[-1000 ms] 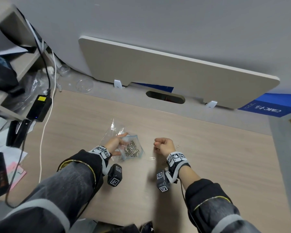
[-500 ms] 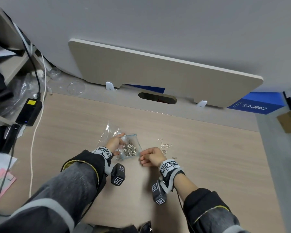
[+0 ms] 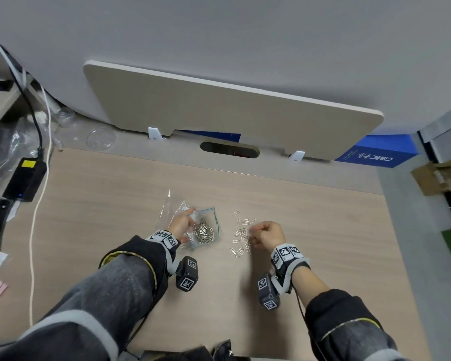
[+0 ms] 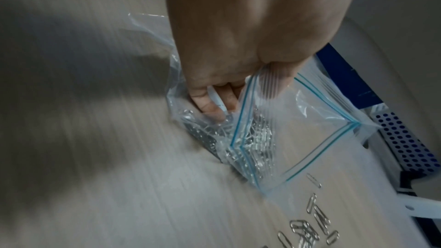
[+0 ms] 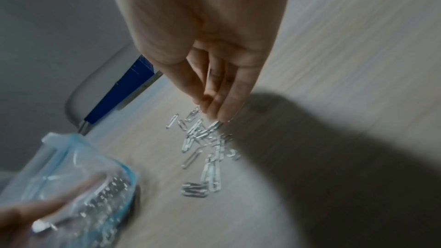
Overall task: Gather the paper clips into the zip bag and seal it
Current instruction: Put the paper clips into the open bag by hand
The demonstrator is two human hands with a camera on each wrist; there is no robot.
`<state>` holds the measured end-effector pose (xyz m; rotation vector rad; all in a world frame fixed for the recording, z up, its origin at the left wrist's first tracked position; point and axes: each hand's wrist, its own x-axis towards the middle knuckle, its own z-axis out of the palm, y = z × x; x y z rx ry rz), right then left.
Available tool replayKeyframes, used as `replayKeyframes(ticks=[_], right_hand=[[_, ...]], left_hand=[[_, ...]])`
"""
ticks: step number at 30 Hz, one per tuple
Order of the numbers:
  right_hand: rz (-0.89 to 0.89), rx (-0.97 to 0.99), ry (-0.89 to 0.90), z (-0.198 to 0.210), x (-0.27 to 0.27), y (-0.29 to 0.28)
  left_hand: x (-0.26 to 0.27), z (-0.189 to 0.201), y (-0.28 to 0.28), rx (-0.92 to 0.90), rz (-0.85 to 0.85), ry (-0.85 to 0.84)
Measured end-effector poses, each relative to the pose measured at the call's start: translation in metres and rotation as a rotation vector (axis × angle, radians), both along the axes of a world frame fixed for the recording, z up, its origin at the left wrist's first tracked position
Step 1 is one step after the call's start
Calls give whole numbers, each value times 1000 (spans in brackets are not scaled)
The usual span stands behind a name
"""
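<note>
Loose paper clips (image 3: 241, 237) on tabletop (image 3: 323, 230), just left of right hand (image 3: 270, 234); fingers (image 5: 216, 101) bunched, pinching a few. Zip bag (image 3: 203, 227) further left, mouth pinched agape by left hand (image 3: 180, 225).

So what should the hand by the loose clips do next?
Probably pinch a few loose silver paper clips and carry them to the clear blue-edged zip bag: the right hand is right over them, and the left hand holds the bag's mouth open.
</note>
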<state>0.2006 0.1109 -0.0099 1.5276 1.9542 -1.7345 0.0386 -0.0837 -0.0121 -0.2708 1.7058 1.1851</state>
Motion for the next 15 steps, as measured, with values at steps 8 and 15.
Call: replayKeyframes(ticks=[8,15], right_hand=[[473,-244,-137,-1,17,-34],[303,-110,-56,-14,-2,-49]], left_hand=[[13,2,19,6,-24,19],[15,1,17,7,3,-15]])
